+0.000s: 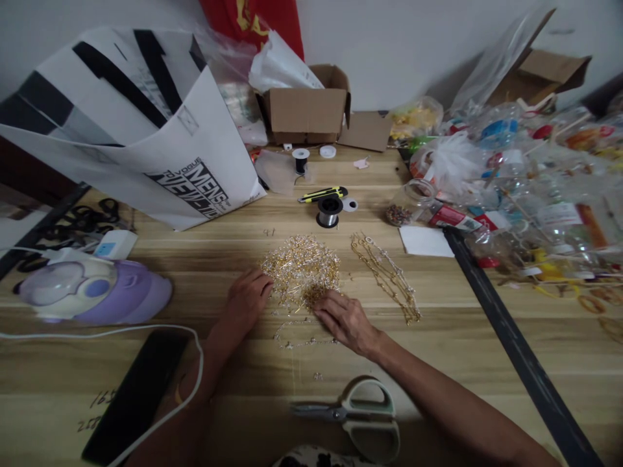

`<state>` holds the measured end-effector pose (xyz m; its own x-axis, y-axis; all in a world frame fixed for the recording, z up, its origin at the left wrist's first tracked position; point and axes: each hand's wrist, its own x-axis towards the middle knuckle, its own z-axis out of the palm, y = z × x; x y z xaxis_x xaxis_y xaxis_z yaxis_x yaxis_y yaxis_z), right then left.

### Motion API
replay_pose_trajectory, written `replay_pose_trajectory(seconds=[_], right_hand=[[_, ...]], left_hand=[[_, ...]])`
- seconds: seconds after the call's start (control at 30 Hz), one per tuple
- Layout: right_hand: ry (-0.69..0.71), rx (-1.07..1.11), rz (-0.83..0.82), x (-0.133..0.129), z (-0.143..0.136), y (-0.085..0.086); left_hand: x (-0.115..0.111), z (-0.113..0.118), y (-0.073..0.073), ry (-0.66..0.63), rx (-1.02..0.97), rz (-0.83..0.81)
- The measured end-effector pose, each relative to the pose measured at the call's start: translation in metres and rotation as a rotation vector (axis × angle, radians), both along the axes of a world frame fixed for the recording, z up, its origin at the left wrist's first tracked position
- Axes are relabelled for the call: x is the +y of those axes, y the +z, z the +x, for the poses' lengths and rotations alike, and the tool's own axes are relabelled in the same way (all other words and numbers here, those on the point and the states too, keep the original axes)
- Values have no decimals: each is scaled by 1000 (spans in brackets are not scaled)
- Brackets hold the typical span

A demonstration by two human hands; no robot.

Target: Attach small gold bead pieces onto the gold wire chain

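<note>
To my left I had a white printed bag (195, 146), and nearer me a purple-and-white device (124, 295); ahead, an open cardboard box (309, 111) stood, and clear plastic packages (516, 159) crowded my right.

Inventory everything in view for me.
Bead-chain pile: one, gold and silver, centre
Bead chains: several, gold, silver, right and front
Wire spool: one, black, behind pile
Thread spool: one, black, farther back
Utility knife: one, yellow, between spools
Scissors: one pair, cream-handled, front
Jar: one, clear, right
Paper: one, white, beside jar
Cardboard boxes: two, brown, back
Shopping bag: one, white, back left
Appliance: one, purple, left
Phone: one, black, front left
Cable: one, white, by phone
Plastic bags: many, mostly clear, right
Cloth: one, red, back
Tabletop: one, brown, beneath
Left hand: one, bare, pile's left
Right hand: one, bare, pile's right front
</note>
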<state>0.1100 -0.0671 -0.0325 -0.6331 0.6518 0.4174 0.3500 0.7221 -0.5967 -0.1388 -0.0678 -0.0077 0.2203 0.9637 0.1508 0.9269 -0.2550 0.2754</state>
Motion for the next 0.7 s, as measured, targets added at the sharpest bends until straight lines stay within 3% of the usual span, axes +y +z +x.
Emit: replay_pose_trajectory(seconds=[0.17, 0.33, 0.53, 0.7], right_hand=[[1, 10, -20, 0, 0, -2], [0, 47, -27, 0, 0, 0], [4, 116, -31, -1, 0, 6], [-11, 156, -17, -2, 1, 7]], left_hand=[[0, 2, 1, 34, -55, 18], [-2, 14, 4, 127, -482, 0], [-9, 46, 1, 225, -1030, -327], [-14, 58, -2, 234, -1178, -470]])
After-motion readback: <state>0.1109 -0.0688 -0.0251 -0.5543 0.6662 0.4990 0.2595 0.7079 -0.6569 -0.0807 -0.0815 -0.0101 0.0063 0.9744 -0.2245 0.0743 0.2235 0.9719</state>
